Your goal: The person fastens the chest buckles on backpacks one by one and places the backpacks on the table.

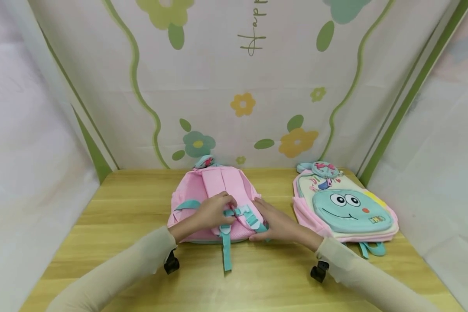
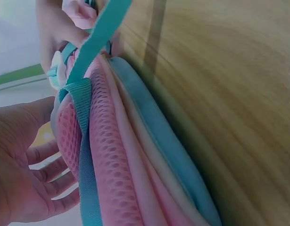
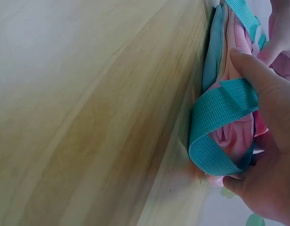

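A pink backpack lies on the table with its straps facing up. My left hand is over its lower middle, thumb and fingers bent about a padded pink shoulder strap near a white buckle. From that strap a teal webbing tail hangs over the bag's near edge. My right hand holds the bag's lower right corner, the thumb on the near side and the fingers on the far side, beside a teal buckled strap. A loop of teal webbing bulges below this hand. Some fingertips are hidden.
To the right lies a second backpack with a smiling teal face pocket and a round pouch at its top. Another small pouch is behind the pink bag. Flowered cloth hangs along the wooden table's back edge.
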`<state>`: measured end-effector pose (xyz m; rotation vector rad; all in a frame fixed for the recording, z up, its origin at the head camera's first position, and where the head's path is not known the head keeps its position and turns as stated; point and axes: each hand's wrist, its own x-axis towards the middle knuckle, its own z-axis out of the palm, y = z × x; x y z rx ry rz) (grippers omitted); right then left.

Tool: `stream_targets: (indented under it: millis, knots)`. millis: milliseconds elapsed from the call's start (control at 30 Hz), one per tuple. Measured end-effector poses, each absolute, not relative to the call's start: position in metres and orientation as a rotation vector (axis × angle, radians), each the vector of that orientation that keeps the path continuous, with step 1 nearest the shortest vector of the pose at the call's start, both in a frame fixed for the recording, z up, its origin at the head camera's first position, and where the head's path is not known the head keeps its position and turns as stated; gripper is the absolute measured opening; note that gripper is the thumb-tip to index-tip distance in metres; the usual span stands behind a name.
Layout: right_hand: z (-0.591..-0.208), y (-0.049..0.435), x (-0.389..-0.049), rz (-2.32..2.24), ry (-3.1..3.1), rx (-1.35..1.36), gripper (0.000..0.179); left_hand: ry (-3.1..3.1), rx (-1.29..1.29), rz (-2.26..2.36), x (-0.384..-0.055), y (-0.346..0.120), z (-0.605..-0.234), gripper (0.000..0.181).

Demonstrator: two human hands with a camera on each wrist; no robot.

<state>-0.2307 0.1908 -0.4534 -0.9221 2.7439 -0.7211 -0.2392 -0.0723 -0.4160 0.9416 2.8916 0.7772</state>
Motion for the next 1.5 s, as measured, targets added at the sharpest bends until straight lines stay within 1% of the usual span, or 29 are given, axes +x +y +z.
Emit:
stream_targets:
  millis: [100,300,600,833,1100,1500]
  knots:
    - [-0.455,0.192,-0.228,-0.707,2.772,-0.919,0.115,2.892,0.894,0.807,-0.238,-0.072,-0.420,0.035]
    - [-0.454,0.193,-0.227,-0.653,2.859,-0.968,0.112,2.864,0.855,0.827,-0.236,-0.076,-0.418,0.029]
    - [-0.457,0.192,-0.225,-0.614,2.866,-0.973,0.113,2.870,0.916,0.783,-0.236,-0.081,-0.418,0.029]
    - [-0.454,0.194,-0.224,-0.636,2.842,-0.958,0.112,2.905,0.925,0.688,-0.240,-0.080,-0.417,0.033]
    - [-0.456,0.195,-0.224,-0.608,2.841,-0.979,0.113,2.885,0.865,0.568,-0.241,-0.082,-0.412,0.032]
    - [-0.455,0.193,-0.228,-0.615,2.832,-0.975,0.110,2.810,0.853,0.316,-0.244,-0.086,-0.401,0.032]
